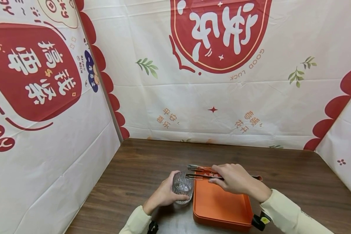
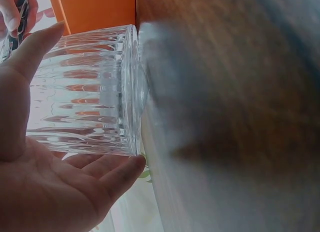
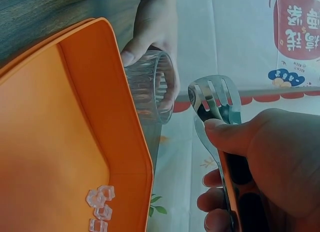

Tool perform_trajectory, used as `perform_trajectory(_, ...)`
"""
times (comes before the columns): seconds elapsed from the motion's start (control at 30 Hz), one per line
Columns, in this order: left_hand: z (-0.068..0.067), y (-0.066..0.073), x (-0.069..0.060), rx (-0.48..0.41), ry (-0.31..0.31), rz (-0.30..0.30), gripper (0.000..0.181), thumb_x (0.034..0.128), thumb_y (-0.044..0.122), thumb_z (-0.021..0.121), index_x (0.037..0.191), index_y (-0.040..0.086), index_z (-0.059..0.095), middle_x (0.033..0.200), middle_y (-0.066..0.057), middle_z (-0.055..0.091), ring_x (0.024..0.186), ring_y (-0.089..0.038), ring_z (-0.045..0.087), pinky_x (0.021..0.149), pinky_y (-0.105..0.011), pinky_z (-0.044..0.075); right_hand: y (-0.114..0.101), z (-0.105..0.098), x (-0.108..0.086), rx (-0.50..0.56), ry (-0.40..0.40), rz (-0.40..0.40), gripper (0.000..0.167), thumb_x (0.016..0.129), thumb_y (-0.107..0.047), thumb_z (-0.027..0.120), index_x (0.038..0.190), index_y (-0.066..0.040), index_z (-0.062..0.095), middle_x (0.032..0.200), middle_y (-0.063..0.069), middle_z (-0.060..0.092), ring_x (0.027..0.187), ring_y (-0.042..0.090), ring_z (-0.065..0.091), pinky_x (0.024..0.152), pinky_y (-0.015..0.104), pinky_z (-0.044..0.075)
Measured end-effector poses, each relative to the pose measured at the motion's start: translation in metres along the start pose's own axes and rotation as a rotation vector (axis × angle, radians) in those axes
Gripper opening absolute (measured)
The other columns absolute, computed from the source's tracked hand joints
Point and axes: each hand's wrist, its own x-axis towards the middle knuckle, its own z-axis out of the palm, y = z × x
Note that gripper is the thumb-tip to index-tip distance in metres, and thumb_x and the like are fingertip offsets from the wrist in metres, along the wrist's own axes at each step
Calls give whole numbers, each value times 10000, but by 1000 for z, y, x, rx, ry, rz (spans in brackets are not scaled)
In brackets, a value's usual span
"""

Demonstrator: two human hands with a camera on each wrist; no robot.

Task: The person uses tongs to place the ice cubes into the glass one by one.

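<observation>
My left hand (image 1: 165,194) grips a clear ribbed drinking glass (image 1: 182,187) around its side, thumb at the front and fingers behind. The glass stands upright against the left side of an orange tray (image 1: 222,208). In the left wrist view its base (image 2: 132,92) is close to the tabletop; whether it touches is unclear. Over the tray's far end, my right hand (image 1: 235,178) holds metal serving tongs (image 3: 235,177) with slotted tips, the two arms spread apart and nothing between them. Several small clear cubes (image 3: 101,209) lie inside the tray near one wall.
A dark wood-grain table (image 1: 140,162) carries everything. White printed cloth (image 1: 152,97) hangs behind the table, and another cloth (image 1: 61,156) hangs along its left side. A dark wrist strap (image 1: 261,221) sits by the tray's right edge.
</observation>
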Motion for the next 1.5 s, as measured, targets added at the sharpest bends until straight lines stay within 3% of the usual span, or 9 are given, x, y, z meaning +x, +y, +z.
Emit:
perform_trajectory(0.37, 1, -1, 0, -2, -2, 3, 928, 677, 434, 899, 1409, 182, 388, 1169, -71, 635, 1028, -252, 624, 853, -409, 507, 6, -2, -4, -28, -12, 33, 318, 922, -471, 655, 1007, -166, 636, 793, -101, 653, 592, 9, 539, 524, 244, 414)
perform_trajectory(0.7, 1, -1, 0, -5, 11, 21, 922, 674, 410, 908, 1398, 158, 396, 1171, -85, 633, 1036, -267, 625, 864, -432, 505, 11, -7, -10, -17, -19, 72, 330, 897, -482, 681, 1007, -175, 629, 675, -171, 498, 565, -9, 438, 499, 240, 335)
perform_trajectory(0.97, 0, -1, 0, 1, 7, 22, 923, 677, 411, 906, 1400, 154, 394, 1178, -87, 628, 1030, -262, 622, 855, -426, 503, 21, -11, -18, -39, -54, 133, 477, 893, -599, 619, 1096, -169, 660, 973, -48, 716, 756, 109, 663, 633, 339, 524)
perform_trajectory(1.2, 0, 0, 0, 5, 8, 11, 932, 673, 412, 908, 1404, 147, 394, 1176, -96, 629, 1026, -257, 619, 857, -433, 501, 28, -13, -23, -44, -73, 162, 452, 871, -596, 649, 1038, -177, 653, 914, -60, 700, 711, 88, 632, 586, 318, 489)
perform_trajectory(1.43, 1, -2, 0, 19, 12, 22, 943, 675, 415, 906, 1409, 134, 386, 1195, -97, 622, 1033, -250, 617, 869, -431, 502, 33, -10, -28, -33, -149, 192, 536, 843, -590, 682, 1092, -117, 655, 1031, 34, 730, 795, 188, 689, 638, 381, 540)
perform_trajectory(1.5, 1, -2, 0, 19, 12, 23, 940, 675, 415, 907, 1408, 138, 386, 1194, -93, 621, 1032, -247, 617, 869, -428, 502, 36, -7, -29, -33, -166, 198, 544, 833, -611, 677, 1068, -121, 655, 999, 21, 728, 782, 187, 684, 632, 383, 536)
